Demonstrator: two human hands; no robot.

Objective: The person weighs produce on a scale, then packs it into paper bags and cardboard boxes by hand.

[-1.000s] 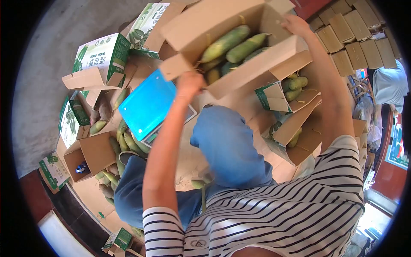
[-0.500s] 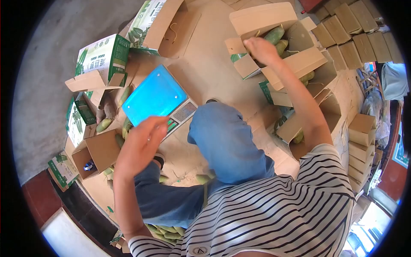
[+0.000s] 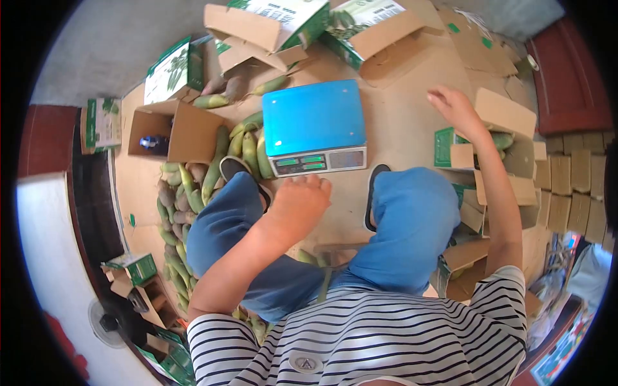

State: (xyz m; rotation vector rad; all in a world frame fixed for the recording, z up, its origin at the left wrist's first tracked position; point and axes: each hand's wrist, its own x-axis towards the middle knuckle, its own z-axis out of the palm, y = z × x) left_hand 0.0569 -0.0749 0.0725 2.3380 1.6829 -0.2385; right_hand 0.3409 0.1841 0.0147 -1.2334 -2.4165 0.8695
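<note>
My left hand [image 3: 297, 207] hovers over my lap, just in front of the scale. Its fingers are curled in, tips turned away, with nothing seen in them. The scale [image 3: 314, 119] has a bare blue platform and a lit green display on its near side. Out to the right, my right hand [image 3: 454, 108] is raised with fingers apart and nothing in them. Beside and below it stands an open carton [image 3: 505, 116] with green radishes [image 3: 502, 139] inside. More green radishes [image 3: 250, 151] lie on the floor left of the scale.
Printed cartons [image 3: 283, 22] stand at the back, and an open brown carton [image 3: 175, 132] sits on the left with a blue object in it. A long pile of radishes [image 3: 174, 225] runs down the left. Stacked brown boxes [image 3: 576, 180] are at the far right.
My view has swung to the left. My right hand has come up out of the radish carton, empty. My left hand has lowered toward my lap and its fingers have curled.
</note>
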